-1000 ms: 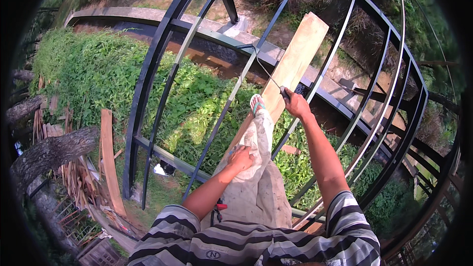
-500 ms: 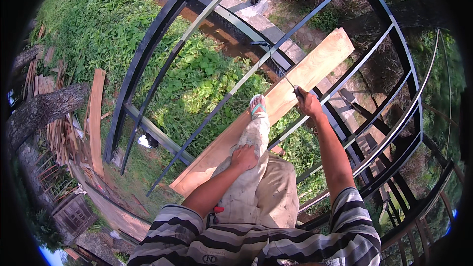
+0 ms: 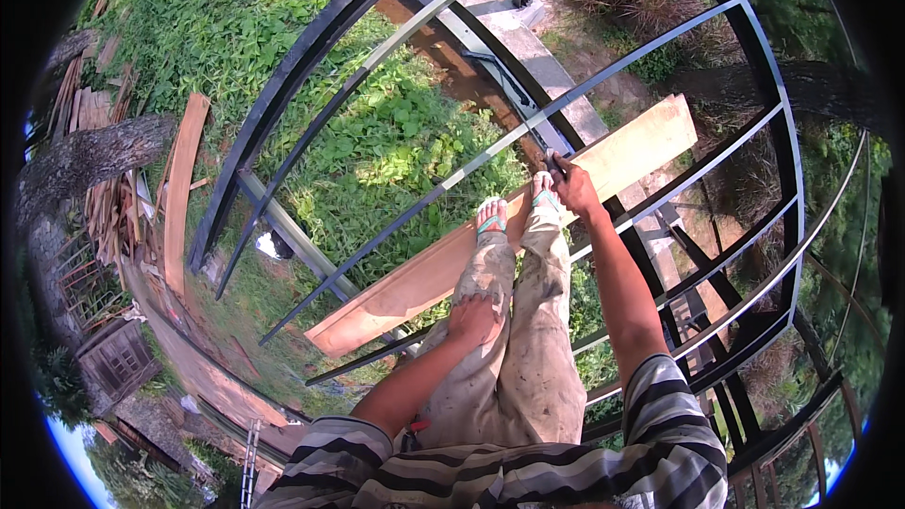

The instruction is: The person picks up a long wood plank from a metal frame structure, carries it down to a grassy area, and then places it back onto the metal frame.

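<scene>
My right hand (image 3: 577,192) is closed around the dark handle of a thin-shafted tool (image 3: 555,162), just above a wide wooden plank (image 3: 641,141). The tool's far end is hard to make out against the metal behind it. The plank lies slantwise across dark metal bars, its near end to the left. My two sandalled feet rest at the plank, the left foot (image 3: 491,215) and the right foot (image 3: 544,188) side by side. My left hand (image 3: 476,319) lies on my left knee, fingers stretched out over the stained trousers (image 3: 537,368), holding nothing.
A curved dark metal frame (image 3: 283,94) surrounds me, with crossbars (image 3: 490,155) and open gaps over green plants (image 3: 368,170) below. Another board (image 3: 182,193) leans at the left by a tree trunk (image 3: 99,160) and a pile of scrap wood (image 3: 111,217). A ladder (image 3: 250,462) stands lower left.
My right foot has come forward beside the left one at the plank. My right hand still grips the tool, whose shaft no longer shows clearly. The left hand stays on the knee.
</scene>
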Demonstrator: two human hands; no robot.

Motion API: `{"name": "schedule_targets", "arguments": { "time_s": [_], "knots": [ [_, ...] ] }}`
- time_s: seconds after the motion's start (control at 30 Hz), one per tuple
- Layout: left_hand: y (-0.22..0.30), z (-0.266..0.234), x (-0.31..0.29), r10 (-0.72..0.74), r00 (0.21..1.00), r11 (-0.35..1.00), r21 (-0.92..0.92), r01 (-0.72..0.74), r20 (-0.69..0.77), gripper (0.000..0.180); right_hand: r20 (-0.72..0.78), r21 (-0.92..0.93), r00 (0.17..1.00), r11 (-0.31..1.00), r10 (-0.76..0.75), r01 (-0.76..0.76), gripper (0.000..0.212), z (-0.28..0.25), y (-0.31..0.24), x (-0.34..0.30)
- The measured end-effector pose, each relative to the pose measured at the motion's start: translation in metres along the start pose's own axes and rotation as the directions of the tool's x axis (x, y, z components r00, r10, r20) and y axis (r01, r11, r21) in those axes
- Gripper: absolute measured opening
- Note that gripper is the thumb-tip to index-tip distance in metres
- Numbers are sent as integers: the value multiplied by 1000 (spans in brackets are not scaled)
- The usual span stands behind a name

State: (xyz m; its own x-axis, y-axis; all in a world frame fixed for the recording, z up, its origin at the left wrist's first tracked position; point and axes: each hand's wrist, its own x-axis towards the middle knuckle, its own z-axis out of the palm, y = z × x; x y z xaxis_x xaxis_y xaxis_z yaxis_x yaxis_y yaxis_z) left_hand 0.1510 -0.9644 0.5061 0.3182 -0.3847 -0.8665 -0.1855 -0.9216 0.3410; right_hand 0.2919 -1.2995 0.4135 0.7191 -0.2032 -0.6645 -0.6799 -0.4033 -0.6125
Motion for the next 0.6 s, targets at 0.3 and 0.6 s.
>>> {"name": "schedule_targets", "arguments": {
  "time_s": [0.3,0.6],
  "knots": [
    [56,-4,-5,-194,976,981,-17,193,-95,46,-7,90,995,991,-102,103,50,-5,-41,71],
    [68,0,-5,-267,954,963,-82,258,-136,48,1,65,996,994,-93,92,46,14,-38,87]
  ]
}}
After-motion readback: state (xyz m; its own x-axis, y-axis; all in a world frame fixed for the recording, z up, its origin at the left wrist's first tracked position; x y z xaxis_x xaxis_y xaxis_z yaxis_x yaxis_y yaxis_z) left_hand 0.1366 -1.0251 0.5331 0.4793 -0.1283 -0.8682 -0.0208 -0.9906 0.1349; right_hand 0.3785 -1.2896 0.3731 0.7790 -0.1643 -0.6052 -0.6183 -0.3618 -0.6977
